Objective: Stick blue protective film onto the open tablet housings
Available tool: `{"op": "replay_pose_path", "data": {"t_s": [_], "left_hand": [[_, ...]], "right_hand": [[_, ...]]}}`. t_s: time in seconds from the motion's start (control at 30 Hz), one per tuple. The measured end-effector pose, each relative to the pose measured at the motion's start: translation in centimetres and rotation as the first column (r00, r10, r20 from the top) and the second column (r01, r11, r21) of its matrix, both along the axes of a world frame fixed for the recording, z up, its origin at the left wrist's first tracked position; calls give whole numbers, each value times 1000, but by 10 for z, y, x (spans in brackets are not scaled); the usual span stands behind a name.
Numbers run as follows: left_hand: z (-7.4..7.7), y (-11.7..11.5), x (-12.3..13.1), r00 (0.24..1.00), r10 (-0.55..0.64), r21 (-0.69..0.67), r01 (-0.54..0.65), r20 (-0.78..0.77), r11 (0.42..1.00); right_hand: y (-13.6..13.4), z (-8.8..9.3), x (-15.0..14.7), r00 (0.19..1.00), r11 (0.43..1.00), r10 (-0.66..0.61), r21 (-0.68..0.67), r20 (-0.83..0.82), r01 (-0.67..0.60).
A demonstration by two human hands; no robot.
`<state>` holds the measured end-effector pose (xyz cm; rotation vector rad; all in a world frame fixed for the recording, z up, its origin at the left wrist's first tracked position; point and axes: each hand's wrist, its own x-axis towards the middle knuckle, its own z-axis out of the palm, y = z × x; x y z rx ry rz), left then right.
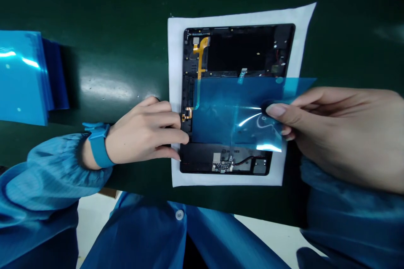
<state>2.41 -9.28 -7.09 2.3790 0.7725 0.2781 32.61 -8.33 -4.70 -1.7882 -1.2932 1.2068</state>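
Pinched between thumb and fingers, a glossy sheet of translucent blue film [214,117] hangs from a person's right hand [334,130] above the middle of an opened black tablet [235,50] at a dark green table [120,4]. The film's upper right corner juts past the tablet's edge, over the mat and table; whether its left side touches the tablet cannot be told. The left hand [148,130], fingers loosely curled and narrowly spread, meets the tablet's left rim; how firmly it presses is unclear. The thin, round-cornered tablet lies flat on a soft-looking white mat [227,180], which shows as a border on every side, its far right corner drawn to a point. An orange ribbon cable [200,67] runs down the tablet's left side, and a small board [222,165] sits by the near edge. Smooth, shiny tabletop extends beyond the mat's far edge and leftward to a stack [22,77] of slick blue sheets. A blue band [100,146] rings the left wrist.
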Motion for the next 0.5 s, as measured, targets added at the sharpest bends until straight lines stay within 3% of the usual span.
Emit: {"op": "replay_pose_path", "data": {"t_s": [0.5], "left_hand": [[-1, 0, -1, 1000, 3, 29, -4, 24, 1000]], "right_hand": [[-4, -1, 7, 999, 1000, 22, -7, 27, -22]]}}
